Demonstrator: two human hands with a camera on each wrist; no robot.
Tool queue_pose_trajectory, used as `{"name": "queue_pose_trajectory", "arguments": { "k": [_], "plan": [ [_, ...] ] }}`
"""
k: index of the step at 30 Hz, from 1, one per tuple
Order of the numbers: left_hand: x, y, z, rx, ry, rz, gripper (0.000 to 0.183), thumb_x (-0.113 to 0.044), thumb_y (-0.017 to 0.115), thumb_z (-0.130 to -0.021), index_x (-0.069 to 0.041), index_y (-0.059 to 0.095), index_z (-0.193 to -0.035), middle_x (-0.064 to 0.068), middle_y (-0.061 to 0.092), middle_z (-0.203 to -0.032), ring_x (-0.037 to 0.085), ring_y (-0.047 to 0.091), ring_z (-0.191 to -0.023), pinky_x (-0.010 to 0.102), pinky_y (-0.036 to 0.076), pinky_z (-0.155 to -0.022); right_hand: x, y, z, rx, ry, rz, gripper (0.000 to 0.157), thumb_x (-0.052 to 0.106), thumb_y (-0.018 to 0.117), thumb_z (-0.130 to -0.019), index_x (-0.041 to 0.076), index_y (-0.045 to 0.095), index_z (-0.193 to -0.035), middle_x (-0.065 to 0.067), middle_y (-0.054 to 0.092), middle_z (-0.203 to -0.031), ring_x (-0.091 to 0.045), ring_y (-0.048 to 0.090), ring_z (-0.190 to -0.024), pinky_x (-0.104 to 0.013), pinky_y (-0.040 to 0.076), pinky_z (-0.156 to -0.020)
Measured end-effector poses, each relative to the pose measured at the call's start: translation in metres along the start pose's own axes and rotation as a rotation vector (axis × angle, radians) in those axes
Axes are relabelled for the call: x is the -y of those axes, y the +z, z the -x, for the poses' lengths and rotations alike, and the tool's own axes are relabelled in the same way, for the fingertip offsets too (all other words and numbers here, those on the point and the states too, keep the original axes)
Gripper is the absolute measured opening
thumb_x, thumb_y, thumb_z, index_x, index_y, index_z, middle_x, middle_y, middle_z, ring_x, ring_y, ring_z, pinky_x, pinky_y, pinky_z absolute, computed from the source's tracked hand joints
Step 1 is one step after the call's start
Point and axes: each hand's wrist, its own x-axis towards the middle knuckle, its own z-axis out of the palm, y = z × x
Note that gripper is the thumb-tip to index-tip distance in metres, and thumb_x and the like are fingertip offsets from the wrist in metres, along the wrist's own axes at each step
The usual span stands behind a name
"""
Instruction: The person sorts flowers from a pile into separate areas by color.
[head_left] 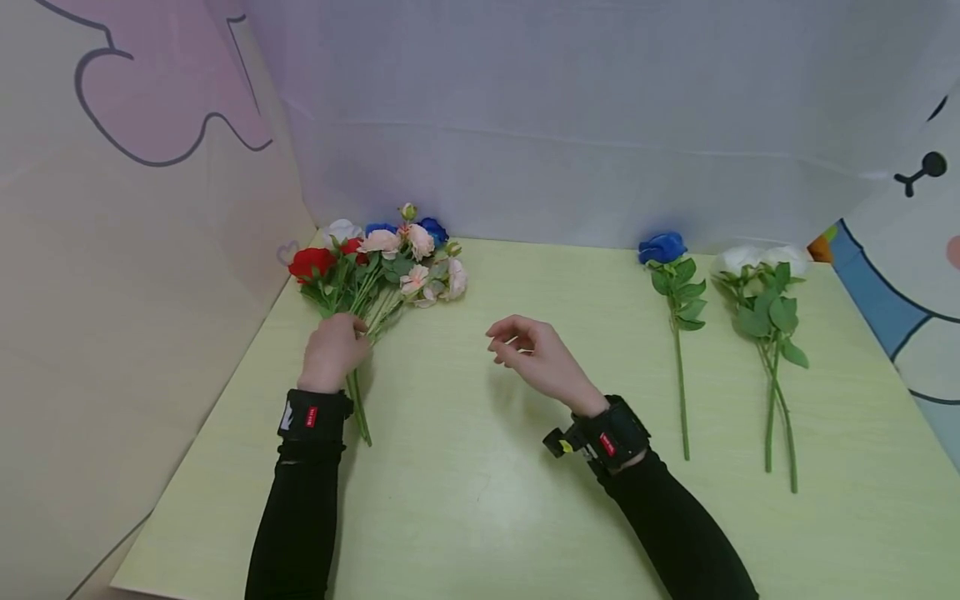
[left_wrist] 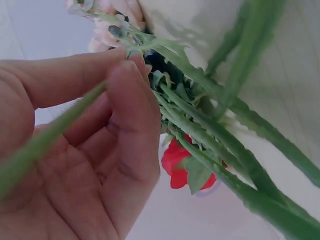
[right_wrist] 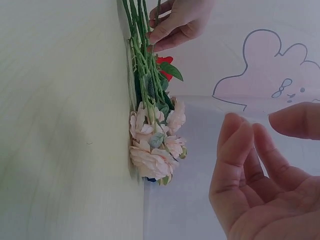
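Observation:
At the left side of the table my left hand is over a pile of artificial flowers. Its thumb and fingertips pinch one green flower stem, as the left wrist view shows; which bloom it belongs to is hidden. The pile has red roses, pale pink flowers, a white bloom and blue blooms, heads toward the back wall. More stems run beside the left hand. My right hand hovers over the table's middle, fingers loosely bent, holding nothing.
On the right of the pale yellow table lie a blue rose with a long stem and white roses with crossed stems. Cloth-like walls stand behind and at both sides.

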Motion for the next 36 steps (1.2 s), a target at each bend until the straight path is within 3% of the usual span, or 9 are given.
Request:
{"name": "queue_pose_trajectory", "arguments": {
  "k": [4, 11, 20, 29, 36],
  "plan": [
    [-0.001, 0.000, -0.002, 0.020, 0.031, 0.061, 0.036, -0.010, 0.047, -0.099, 0.009, 0.065, -0.124, 0.028, 0.068, -0.117, 0.026, 0.058, -0.077, 0.029, 0.042, -0.062, 0.000, 0.000, 0.000, 0.000, -0.004, 0.003, 0.022, 0.010, 0.060, -0.100, 0.001, 0.065, -0.119, -0.019, 0.068, -0.107, -0.014, 0.067, -0.082, -0.043, 0.058, -0.080],
    [-0.005, 0.002, -0.003, -0.074, 0.086, 0.118, 0.036, -0.014, 0.042, -0.104, 0.009, 0.063, -0.122, 0.026, 0.067, -0.110, 0.030, 0.060, -0.084, 0.037, 0.047, -0.073, 0.003, -0.001, 0.001, -0.002, -0.001, -0.015, 0.023, 0.010, 0.060, -0.100, 0.000, 0.065, -0.119, -0.026, 0.067, -0.110, -0.013, 0.067, -0.082, -0.046, 0.058, -0.081],
    [-0.010, -0.005, 0.001, -0.141, 0.117, 0.239, 0.037, -0.018, 0.041, -0.106, 0.006, 0.062, -0.123, 0.022, 0.065, -0.106, 0.028, 0.054, -0.081, 0.031, 0.040, -0.069, 0.002, -0.002, 0.001, 0.001, 0.003, -0.014, 0.023, 0.010, 0.060, -0.100, 0.000, 0.065, -0.119, -0.022, 0.068, -0.108, -0.014, 0.067, -0.082, -0.032, 0.058, -0.078],
    [-0.028, -0.009, 0.007, -0.212, 0.234, 0.348, 0.033, -0.017, 0.044, -0.106, 0.003, 0.064, -0.123, 0.023, 0.068, -0.099, 0.018, 0.044, -0.062, 0.028, 0.036, -0.057, 0.001, -0.003, 0.000, -0.017, 0.001, -0.011, 0.022, 0.010, 0.061, -0.099, 0.002, 0.066, -0.118, -0.017, 0.068, -0.105, -0.013, 0.067, -0.081, -0.026, 0.056, -0.074],
    [-0.047, 0.002, 0.010, -0.210, 0.298, 0.526, 0.028, -0.017, 0.048, -0.106, 0.000, 0.064, -0.121, 0.012, 0.059, -0.089, 0.007, 0.049, -0.054, 0.025, 0.041, -0.052, 0.001, -0.005, 0.000, -0.037, 0.000, -0.026, 0.022, 0.009, 0.060, -0.099, 0.001, 0.065, -0.119, -0.018, 0.068, -0.105, -0.011, 0.067, -0.081, -0.028, 0.057, -0.076]
  ]
}}
